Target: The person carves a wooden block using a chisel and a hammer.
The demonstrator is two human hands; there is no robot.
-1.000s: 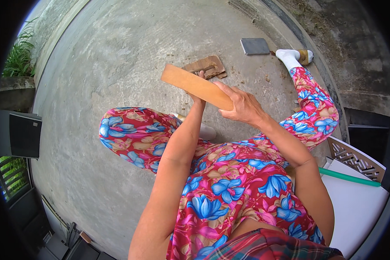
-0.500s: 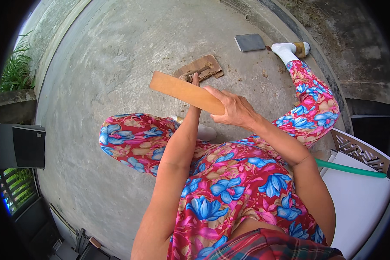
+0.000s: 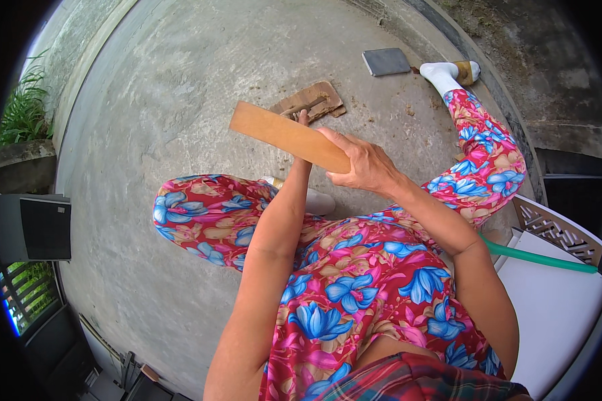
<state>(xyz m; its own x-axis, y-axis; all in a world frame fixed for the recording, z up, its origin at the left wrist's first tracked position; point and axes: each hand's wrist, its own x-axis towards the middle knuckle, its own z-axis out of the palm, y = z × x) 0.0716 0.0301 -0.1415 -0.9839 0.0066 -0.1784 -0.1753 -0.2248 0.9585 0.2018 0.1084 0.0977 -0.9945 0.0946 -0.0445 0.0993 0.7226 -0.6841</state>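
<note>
From the wearer's head, one wide fisheye looks down from nearby: hands (image 3: 368, 166) toward twelve to two o'clock, torso (image 3: 381, 314) toward five.

Left fingers (image 3: 304, 117) mostly behind the tan board (image 3: 287, 136)

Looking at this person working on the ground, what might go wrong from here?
The tan slab might tip or slip, since the right hand grips it at one end.

The left hand is mostly hidden behind the slab, so its fingers might get pinched or bumped if the slab shifts.

The socked foot is close to the flat grey object, so a stretch of the leg might knock it.
</note>
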